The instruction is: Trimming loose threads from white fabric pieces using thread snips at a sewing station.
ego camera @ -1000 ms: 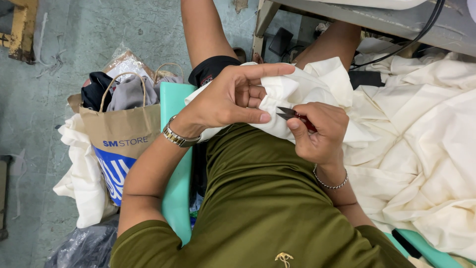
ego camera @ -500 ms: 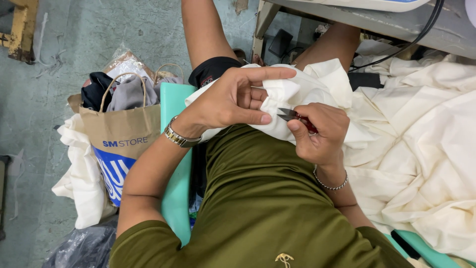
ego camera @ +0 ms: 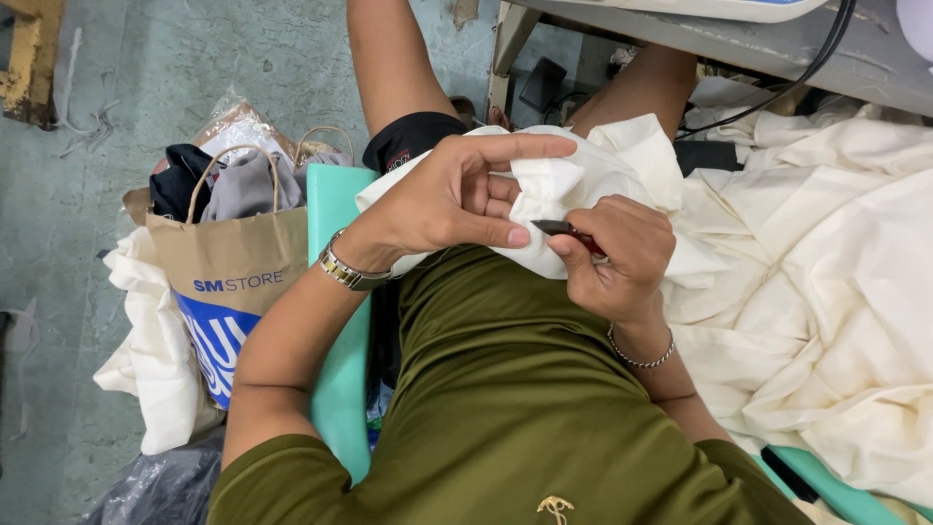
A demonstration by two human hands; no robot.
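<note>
Bunched cream cotton cloth [ego camera: 573,185] sat on the lap, left hand [ego camera: 457,199] pinching a fold between thumb and fingers, right hand [ego camera: 617,258] closed around small red-handled thread snips [ego camera: 569,231] tip-to-cloth, more cream fabric piled [ego camera: 826,292] right, brown paper bag [ego camera: 228,267] on floor left.

Brown paper bag [ego camera: 228,262] stuffed with clothes on floor, cream cloth pile [ego camera: 146,360] beside, teal seat [ego camera: 335,282].

A paper bag [ego camera: 228,262] and cream cloth [ego camera: 155,360] sit on the concrete floor [ego camera: 87,146].
</note>
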